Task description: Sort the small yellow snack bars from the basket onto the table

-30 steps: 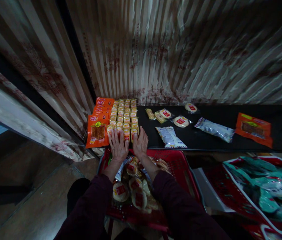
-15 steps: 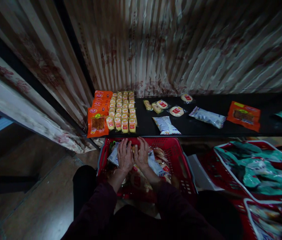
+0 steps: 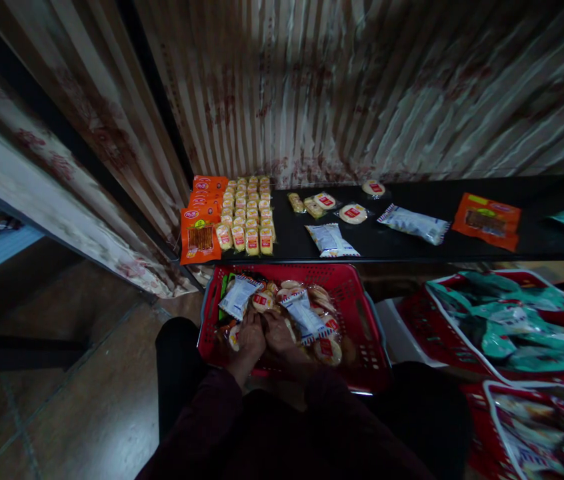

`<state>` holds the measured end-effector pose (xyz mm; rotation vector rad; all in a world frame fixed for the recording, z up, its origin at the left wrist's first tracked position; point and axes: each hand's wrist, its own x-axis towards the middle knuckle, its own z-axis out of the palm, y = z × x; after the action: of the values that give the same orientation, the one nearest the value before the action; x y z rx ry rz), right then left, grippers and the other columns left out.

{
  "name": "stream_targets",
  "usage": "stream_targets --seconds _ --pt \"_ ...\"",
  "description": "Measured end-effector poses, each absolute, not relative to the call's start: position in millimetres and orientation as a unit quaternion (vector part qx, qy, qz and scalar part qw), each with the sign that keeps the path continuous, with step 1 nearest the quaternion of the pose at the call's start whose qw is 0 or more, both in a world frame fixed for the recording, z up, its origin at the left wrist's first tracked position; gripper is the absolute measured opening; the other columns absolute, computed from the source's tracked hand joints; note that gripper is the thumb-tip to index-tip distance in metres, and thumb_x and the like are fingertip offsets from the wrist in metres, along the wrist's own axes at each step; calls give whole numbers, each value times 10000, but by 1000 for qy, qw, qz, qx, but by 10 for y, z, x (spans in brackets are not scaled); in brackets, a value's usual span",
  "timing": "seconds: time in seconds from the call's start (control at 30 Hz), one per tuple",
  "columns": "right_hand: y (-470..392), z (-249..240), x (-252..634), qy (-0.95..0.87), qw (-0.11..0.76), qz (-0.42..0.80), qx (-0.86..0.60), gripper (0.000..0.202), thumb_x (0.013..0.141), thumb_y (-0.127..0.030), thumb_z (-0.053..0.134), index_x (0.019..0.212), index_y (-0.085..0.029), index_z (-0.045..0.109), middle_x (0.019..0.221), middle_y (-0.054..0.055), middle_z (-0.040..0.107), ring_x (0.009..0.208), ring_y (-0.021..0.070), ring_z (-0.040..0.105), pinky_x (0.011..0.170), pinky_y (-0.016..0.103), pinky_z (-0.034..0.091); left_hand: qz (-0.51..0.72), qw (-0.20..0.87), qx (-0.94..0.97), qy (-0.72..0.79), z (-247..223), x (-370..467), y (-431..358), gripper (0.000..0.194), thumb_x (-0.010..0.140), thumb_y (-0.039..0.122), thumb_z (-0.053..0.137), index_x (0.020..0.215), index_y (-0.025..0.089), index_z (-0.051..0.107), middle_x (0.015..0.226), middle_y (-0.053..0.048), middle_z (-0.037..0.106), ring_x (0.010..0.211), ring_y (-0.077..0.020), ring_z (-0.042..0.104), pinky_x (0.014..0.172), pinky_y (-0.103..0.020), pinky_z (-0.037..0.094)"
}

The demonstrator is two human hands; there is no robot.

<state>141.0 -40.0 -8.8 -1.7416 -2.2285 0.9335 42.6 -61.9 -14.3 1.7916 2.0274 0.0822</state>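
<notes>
A red plastic basket (image 3: 367, 320) stands in front of me with a mix of wrapped snacks. My left hand (image 3: 251, 339) is inside it, fingers stretched forward and resting among the packets. Beside it, my right hand (image 3: 280, 335) also lies open on the snacks, in dim light and slightly blurred. Just beyond my fingers is a round wrapped cracker (image 3: 263, 301) with a red label. A white-and-blue packet (image 3: 240, 296) lies left of it, and another white-and-blue packet (image 3: 306, 316) is to the right of my right hand. More round crackers (image 3: 328, 350) lie near that one.
A black shelf (image 3: 287, 243) runs behind the basket. On it are rows of small yellow-wrapped cakes (image 3: 252, 213), orange snack bags (image 3: 201, 233), and scattered packets. At right stand a basket of green packets (image 3: 517, 333) and another basket (image 3: 537, 427). A striped curtain (image 3: 312, 100) hangs behind.
Both hands have drawn back towards me, from the basket's far side to its nearer middle. The packets at the far side are now uncovered. The view has shifted slightly.
</notes>
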Motion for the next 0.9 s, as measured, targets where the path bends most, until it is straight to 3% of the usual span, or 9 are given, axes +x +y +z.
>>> stream_targets --seconds 0.2,0.4,0.63,0.77,0.9 --pt "-393 -40 1449 -756 16 297 -583 411 824 -127 407 1183 -116 609 1283 147 568 1231 215 469 1052 309 294 32 247 602 759 -173 437 -532 517 828 34 379 1328 116 479 1375 -191 480 1293 -237 446 1045 -346 389" --pt "-407 -80 1413 -772 10 287 -566 416 832 -133 412 1206 -127 592 1324 134 547 1251 224 441 1067 332 247 44 315 552 771 -180 380 -404 433 828 45 388 1208 100 586 1198 -181 626 1124 -223 594 971 -320 446" --pt "-411 -127 1505 -709 52 268 -650 460 818 -188 456 1261 -117 555 1288 152 558 1223 261 454 1016 329 311 51 326 555 764 -56 354 -470 510 776 40 476 1280 104 526 1282 -162 583 1188 -224 549 1008 -309 414" --pt "-407 -110 1572 -692 70 250 -673 557 777 -253 544 1306 -85 510 1391 184 457 1254 298 419 1030 357 310 71 335 538 770 -57 368 -432 504 791 27 441 1285 91 513 1278 -171 585 1178 -219 560 996 -306 422" --pt "-341 -88 1582 -729 82 242 -635 498 781 -221 521 1271 -142 559 1415 129 453 1312 275 358 1058 363 278 73 356 531 765 -120 390 -343 468 805 58 471 1264 131 529 1287 -154 582 1184 -214 556 999 -312 417"
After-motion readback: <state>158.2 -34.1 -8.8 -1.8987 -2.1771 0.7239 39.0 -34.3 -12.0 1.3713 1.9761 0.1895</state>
